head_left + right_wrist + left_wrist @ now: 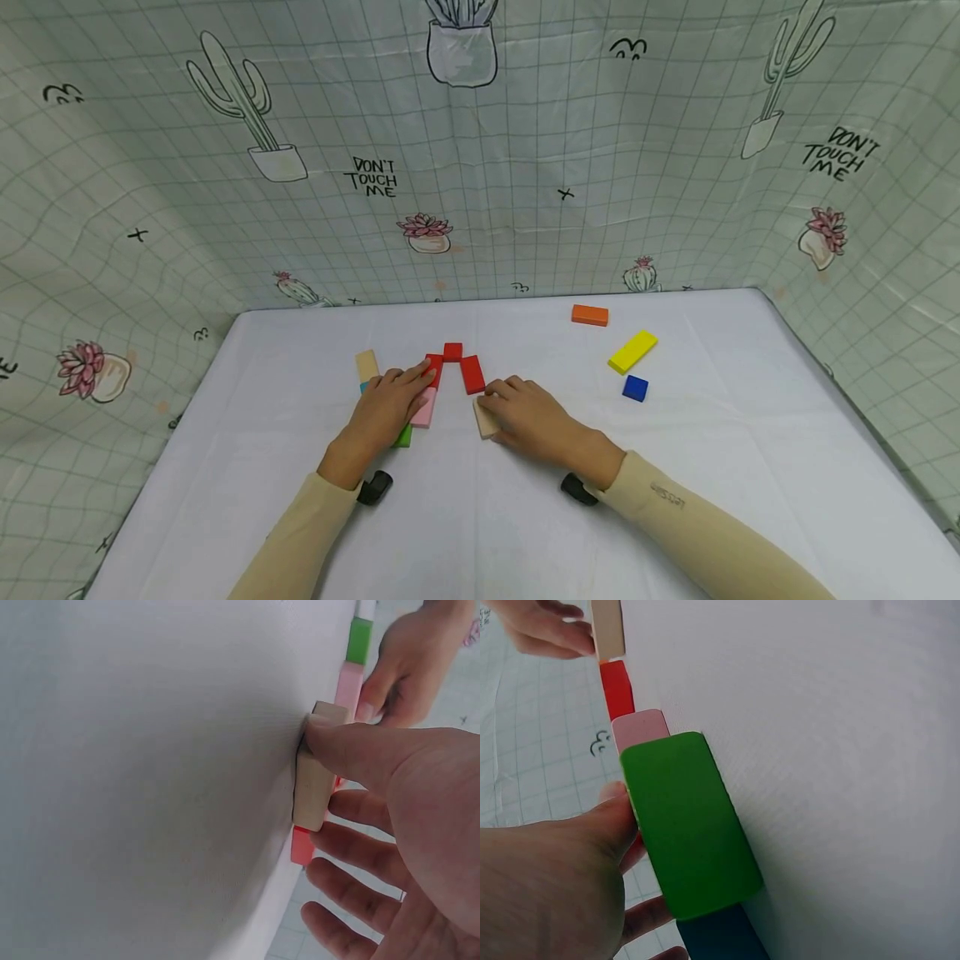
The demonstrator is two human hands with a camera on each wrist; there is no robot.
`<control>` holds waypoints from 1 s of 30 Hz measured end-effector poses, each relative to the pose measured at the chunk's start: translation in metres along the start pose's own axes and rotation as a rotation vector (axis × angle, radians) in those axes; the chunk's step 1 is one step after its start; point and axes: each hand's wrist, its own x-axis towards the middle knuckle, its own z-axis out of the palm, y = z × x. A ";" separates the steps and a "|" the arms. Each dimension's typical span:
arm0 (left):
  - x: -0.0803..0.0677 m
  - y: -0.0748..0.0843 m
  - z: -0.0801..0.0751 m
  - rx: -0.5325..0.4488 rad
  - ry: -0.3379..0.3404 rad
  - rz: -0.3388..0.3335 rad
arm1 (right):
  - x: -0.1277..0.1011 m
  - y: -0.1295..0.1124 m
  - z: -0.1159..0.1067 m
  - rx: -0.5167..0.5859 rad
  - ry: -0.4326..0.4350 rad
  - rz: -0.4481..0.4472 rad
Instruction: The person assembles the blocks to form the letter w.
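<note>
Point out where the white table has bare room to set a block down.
Bare: the near table between both sleeves, the far left corner, and the right side past the blue block. Crowded: the middle, where both hands flank the red blocks.

three red blocks (452, 352), two tan blocks (367, 365)
</note>
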 end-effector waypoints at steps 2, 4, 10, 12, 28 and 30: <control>0.000 0.000 0.000 0.004 -0.002 0.002 | 0.001 -0.001 0.000 -0.005 0.011 0.003; 0.001 0.000 0.001 0.003 -0.002 0.002 | 0.003 -0.001 0.000 -0.004 0.019 0.006; 0.000 0.000 0.000 0.002 -0.003 0.010 | 0.006 -0.003 0.000 -0.035 0.035 0.007; 0.000 0.000 0.000 0.002 -0.002 0.012 | 0.008 -0.003 0.000 -0.051 0.034 0.006; 0.001 -0.001 -0.001 -0.010 -0.004 0.014 | 0.012 -0.001 0.000 -0.064 0.059 -0.035; 0.001 -0.001 -0.001 0.012 -0.002 0.024 | 0.012 -0.001 0.000 -0.067 0.061 -0.037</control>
